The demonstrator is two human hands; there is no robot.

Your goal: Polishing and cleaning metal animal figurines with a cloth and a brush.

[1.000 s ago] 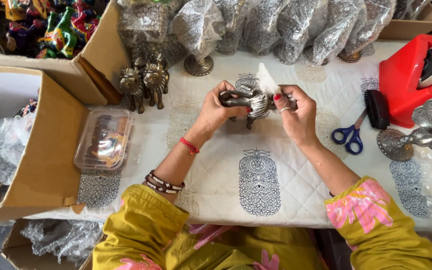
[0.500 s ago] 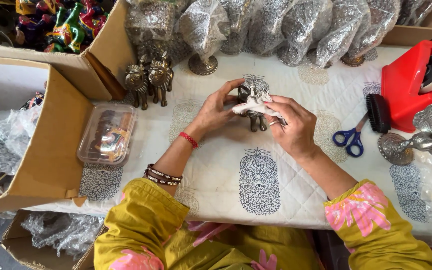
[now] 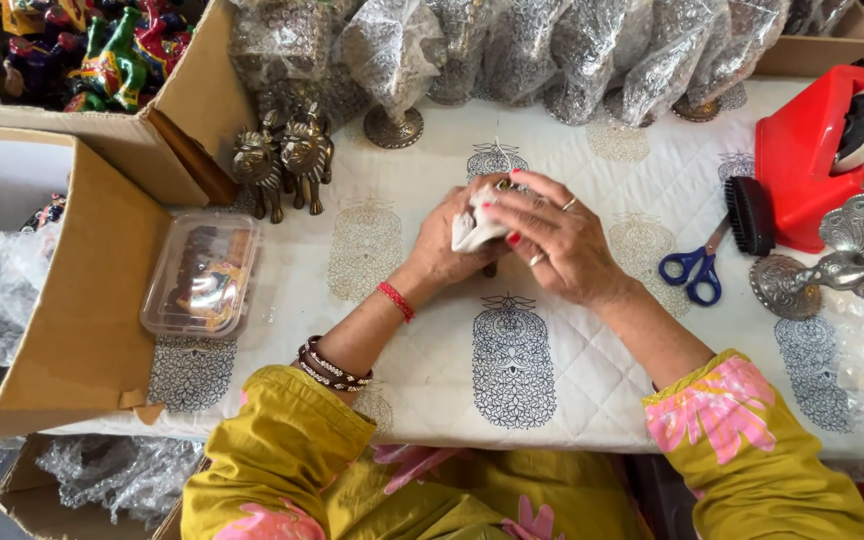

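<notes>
1. Clasping a small dark metal figurine (image 3: 493,262) half-swathed in white wrapping paper (image 3: 472,230): left hand (image 3: 449,245) and right hand (image 3: 550,240) both closed round it, above the quilted white block-printed table cover (image 3: 402,370).
2. Probably heavy and rigid; best gripped by the body, not the thin legs.
3. Beyond: two brass lion figurines (image 3: 282,160), bubble-wrapped bundles (image 3: 572,50).

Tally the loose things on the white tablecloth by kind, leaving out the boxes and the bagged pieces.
Brass animal figurines: 2
Blue-handled scissors: 1
Black brush: 1
Red tape dispenser: 1
Clear plastic container: 1
Silver peacock figure: 1
Total: 7
</notes>
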